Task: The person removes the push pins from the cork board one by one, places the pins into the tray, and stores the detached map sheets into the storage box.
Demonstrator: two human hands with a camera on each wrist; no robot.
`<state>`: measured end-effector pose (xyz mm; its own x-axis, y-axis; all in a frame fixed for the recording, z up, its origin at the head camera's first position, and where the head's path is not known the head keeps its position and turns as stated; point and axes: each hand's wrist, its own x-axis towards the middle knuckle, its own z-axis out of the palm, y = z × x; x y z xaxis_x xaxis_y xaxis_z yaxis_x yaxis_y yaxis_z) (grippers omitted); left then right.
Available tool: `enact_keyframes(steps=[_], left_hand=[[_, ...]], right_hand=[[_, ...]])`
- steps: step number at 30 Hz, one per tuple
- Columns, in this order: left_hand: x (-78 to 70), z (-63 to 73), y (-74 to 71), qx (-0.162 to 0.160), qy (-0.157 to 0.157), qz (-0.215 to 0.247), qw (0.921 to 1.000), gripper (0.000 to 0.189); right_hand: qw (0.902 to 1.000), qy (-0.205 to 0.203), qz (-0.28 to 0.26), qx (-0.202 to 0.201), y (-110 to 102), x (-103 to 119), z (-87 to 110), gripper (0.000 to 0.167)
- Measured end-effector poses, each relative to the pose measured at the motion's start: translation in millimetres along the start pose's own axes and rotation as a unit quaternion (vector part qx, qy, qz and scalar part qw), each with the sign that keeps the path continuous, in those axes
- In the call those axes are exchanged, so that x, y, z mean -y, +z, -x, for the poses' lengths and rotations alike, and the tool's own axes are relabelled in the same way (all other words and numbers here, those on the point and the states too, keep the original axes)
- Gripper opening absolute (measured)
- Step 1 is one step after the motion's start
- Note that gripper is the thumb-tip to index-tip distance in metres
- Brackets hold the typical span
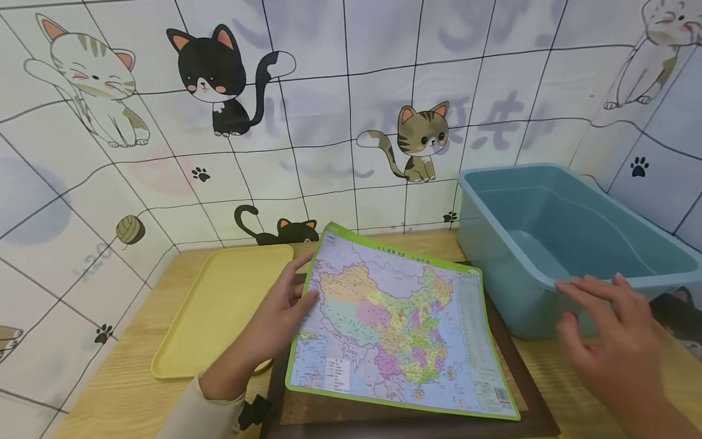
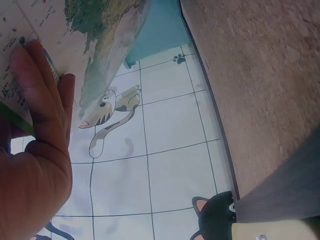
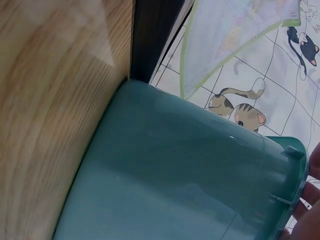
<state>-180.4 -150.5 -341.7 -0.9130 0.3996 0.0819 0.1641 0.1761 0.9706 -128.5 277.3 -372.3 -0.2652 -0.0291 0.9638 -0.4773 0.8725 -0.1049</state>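
My left hand (image 1: 285, 314) pinches the left edge of a laminated map of China (image 1: 384, 323) with a green border, thumb on the printed face and fingers behind. In the left wrist view the back of the map (image 2: 80, 60) shows relief colouring, and the sheet is raised off the surface under it. Below the map lies a dark-framed brown board (image 1: 526, 372), mostly covered by it. On the right, my right hand (image 1: 616, 335) has its fingers loosely extended at the near rim of a blue-green plastic bin (image 1: 493, 262); the right wrist view shows fingertips (image 3: 312, 192) right at the rim.
A yellow tray (image 1: 219, 311) lies left of the board, partly behind my left forearm. The bin stands at the right rear of the wooden table (image 1: 126, 366). A cloth printed with cats and grid lines (image 1: 318, 122) hangs behind and at both sides.
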Motion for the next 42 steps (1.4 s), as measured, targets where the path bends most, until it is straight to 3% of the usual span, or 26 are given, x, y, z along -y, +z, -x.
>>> enact_keyframes(steps=[23,31,42], left_hand=[[-6.9,4.4,-15.7,-0.03,0.018,0.019,0.9992,0.063],[-10.5,6.7,-21.9,-0.039,0.028,0.027,0.9985,0.062],[-16.7,10.8,-25.2,-0.076,0.017,0.032,0.9964,0.059]], right_hand=[[0.9995,0.009,0.009,0.029,-4,-1,3.8,0.043],[0.9997,0.008,0.004,0.023,-3,-1,3.7,0.043],[0.9995,0.01,0.006,0.028,-3,0,3.6,0.044]])
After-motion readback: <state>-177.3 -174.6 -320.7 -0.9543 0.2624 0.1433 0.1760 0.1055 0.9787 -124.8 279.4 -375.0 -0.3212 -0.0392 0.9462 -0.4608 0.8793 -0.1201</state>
